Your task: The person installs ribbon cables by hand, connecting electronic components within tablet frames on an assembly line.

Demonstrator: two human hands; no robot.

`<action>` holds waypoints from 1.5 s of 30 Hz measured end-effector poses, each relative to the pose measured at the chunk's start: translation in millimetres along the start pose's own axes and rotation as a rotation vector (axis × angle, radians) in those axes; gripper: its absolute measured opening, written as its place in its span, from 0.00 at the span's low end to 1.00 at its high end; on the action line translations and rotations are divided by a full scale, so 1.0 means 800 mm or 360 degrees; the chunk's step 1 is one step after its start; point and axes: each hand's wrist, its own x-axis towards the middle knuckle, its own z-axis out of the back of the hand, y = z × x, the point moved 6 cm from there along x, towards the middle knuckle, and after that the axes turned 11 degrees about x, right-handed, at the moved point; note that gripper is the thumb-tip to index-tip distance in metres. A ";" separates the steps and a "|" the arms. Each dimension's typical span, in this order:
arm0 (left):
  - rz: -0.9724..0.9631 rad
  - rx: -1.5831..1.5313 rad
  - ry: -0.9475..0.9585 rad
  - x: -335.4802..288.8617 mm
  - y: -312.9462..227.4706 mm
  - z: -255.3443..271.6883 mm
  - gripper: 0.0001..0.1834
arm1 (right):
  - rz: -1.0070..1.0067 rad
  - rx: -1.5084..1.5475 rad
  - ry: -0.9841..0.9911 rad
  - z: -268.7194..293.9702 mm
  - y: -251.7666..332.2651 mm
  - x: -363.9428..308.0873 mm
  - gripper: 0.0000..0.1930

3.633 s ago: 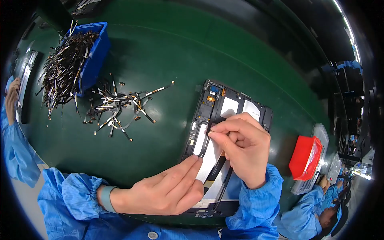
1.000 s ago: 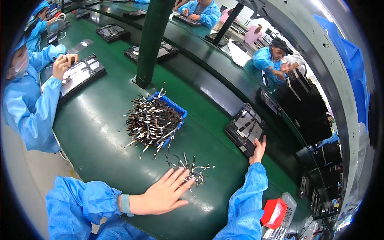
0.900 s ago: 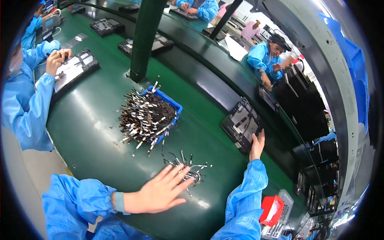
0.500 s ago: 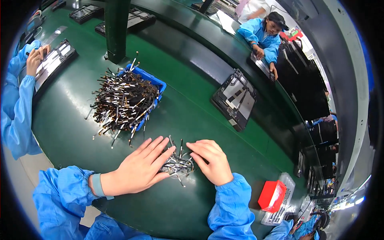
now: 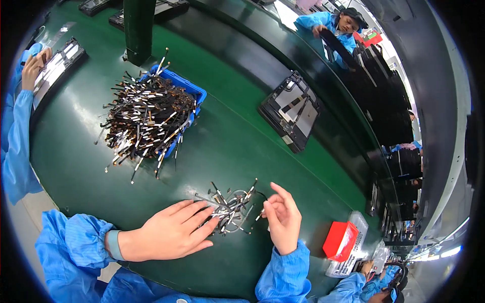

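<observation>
A small loose pile of thin flex cables (image 5: 233, 208), black, white and grey, lies on the green table in front of me. My left hand (image 5: 174, 230) lies flat with its fingers stretched, the fingertips touching the pile's left side. To the right of the pile, my right hand (image 5: 284, 222) is raised with thumb and fingers pinched together. A thin dark cable (image 5: 261, 196) with a pale end hangs at those fingertips, apart from most of the pile. Farther off on the left, a blue bin (image 5: 188, 87) is heaped over its rim with many similar cables (image 5: 149, 118).
A flat black device frame (image 5: 293, 108) lies beyond the pile. A green post (image 5: 138, 33) rises behind the bin. At right stand a red bin (image 5: 339, 241) and a clear case (image 5: 358, 227). Co-workers in blue sleeves (image 5: 19, 126) work at left, far right and lower right.
My right hand has drawn away from the pile, pinching a cable. The left hand has slid slightly left and down, uncovering more cables. Across the table, a co-worker has lifted a dark panel.
</observation>
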 end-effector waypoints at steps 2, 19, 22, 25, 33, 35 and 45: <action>-0.0042 -0.0029 -0.0048 0.002 -0.004 -0.001 0.22 | -0.0114 0.0145 -0.0126 0.017 -0.011 -0.019 0.28; 0.0144 0.0074 -0.0152 0.090 0.013 -0.044 0.07 | 0.0681 -0.0606 -0.0011 0.009 0.046 -0.011 0.10; 0.0217 0.0014 -0.0207 0.093 0.015 -0.040 0.07 | 0.0584 -0.0610 -0.0044 0.041 0.040 -0.013 0.10; 0.0380 -0.0272 -0.0103 0.099 0.028 -0.031 0.06 | 0.0664 -0.0639 0.0063 0.053 0.023 -0.023 0.10; 0.0081 0.0197 -0.0334 0.125 -0.025 -0.002 0.08 | 0.0600 -0.0499 0.0190 0.039 0.021 -0.042 0.07; -0.0074 0.0177 -0.0368 0.130 -0.048 -0.004 0.08 | -0.0124 0.0255 0.0153 0.037 -0.004 -0.043 0.06; -0.0353 0.0228 -0.0610 0.115 -0.080 -0.030 0.07 | -0.0270 0.0780 0.0322 0.039 -0.038 -0.044 0.05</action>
